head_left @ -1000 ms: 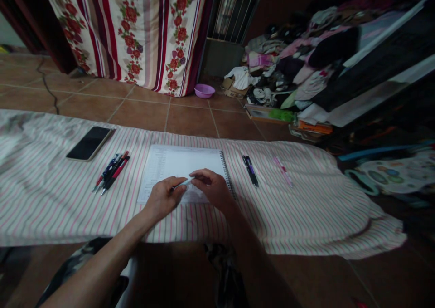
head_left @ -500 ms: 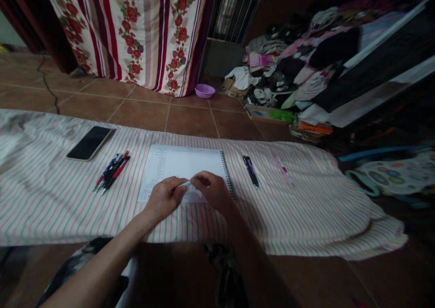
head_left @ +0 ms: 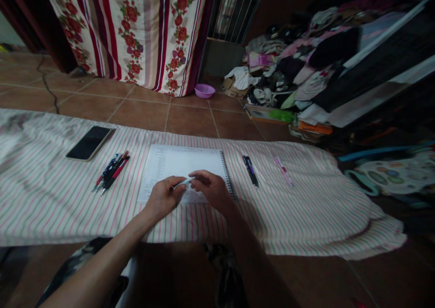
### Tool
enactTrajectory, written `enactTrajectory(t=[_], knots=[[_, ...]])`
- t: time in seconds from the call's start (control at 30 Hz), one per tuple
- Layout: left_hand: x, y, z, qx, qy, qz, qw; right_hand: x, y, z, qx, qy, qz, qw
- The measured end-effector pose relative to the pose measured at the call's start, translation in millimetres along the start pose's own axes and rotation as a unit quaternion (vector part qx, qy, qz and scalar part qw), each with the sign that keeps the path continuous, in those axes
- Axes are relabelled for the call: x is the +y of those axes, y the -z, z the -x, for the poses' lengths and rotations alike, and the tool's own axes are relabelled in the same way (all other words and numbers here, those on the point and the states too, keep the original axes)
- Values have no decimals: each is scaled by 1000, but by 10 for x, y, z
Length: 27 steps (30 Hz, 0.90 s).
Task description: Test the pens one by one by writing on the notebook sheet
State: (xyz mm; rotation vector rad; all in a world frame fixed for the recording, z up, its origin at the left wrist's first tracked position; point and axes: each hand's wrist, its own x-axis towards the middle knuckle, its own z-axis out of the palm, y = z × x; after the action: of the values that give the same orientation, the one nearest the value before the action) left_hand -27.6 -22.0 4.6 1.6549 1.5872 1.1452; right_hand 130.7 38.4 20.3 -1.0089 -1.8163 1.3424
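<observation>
A slim, pale pen (head_left: 186, 181) is held over the lower part of an open spiral notebook (head_left: 190, 158). My left hand (head_left: 165, 194) is closed around the pen's left end, thumb and forefinger pressed on it. At the other end, the fingertips of my right hand (head_left: 212, 190) are curled in and pinch the pen's tip; the fingers partly hide that end. To the left of the notebook lies a bunch of several pens (head_left: 112, 174). On the right side are two dark pens (head_left: 250, 172) side by side, then a pink pen (head_left: 283, 172).
Striped cloth (head_left: 306, 208) covers the low surface. A phone (head_left: 90, 143) lies on it at the left. Beyond, on the tiled floor, are a purple basin (head_left: 204, 90), a floral curtain (head_left: 146, 36) and a heap of clothes (head_left: 278, 63).
My right hand's fingers have shifted slightly along the pen's end and spread a little. The left hand keeps its grip, and the things on the cloth stay put.
</observation>
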Motion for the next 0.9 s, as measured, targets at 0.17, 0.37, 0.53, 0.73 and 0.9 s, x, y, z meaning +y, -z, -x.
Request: enactTrajectory(t=[0.17,0.37,0.53,0.73,0.9], knots=[[-15,5,8,-9,-14,-17,1000,-32,-11,5,8,-11,33,999],[8,-9,-3,-14,28,46,998,-9,-6,-2,4,-14,-48,999],[1,-32,-7,-17,59,87,994,-32,-8,-6,10,-11,-56,998],[-35,-49,3,-18,40,89,995,-54,-7,1,17,-34,-41,998],[-15,-47,-2,-29,59,106,992,-41,-1,-5,4,-30,-69,997]])
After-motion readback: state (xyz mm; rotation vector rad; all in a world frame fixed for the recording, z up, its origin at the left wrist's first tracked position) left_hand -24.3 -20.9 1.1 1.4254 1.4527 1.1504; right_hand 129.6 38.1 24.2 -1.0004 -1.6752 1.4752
